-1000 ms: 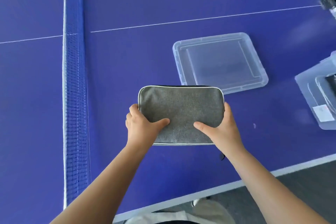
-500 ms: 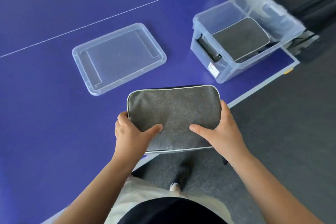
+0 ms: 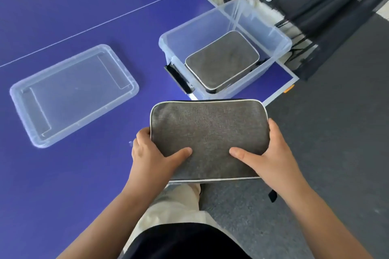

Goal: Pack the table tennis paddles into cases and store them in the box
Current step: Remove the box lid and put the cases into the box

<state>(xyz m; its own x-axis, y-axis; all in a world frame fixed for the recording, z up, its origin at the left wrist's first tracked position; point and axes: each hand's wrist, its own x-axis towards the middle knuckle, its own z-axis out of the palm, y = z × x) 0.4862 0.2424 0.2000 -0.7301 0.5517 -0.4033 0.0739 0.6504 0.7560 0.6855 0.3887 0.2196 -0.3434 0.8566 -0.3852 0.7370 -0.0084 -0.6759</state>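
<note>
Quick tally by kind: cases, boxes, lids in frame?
Grey cases: 2, one held by the left hand and right hand, one inside the box
Clear boxes: 1
Clear lids: 1, lying on the blue table
Total: 4

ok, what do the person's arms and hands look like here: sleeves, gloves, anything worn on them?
Both forearms are bare to the frame edge, with no sleeves in view. The left hand and right hand wear no gloves, and no rings, watch or wristband show.
</note>
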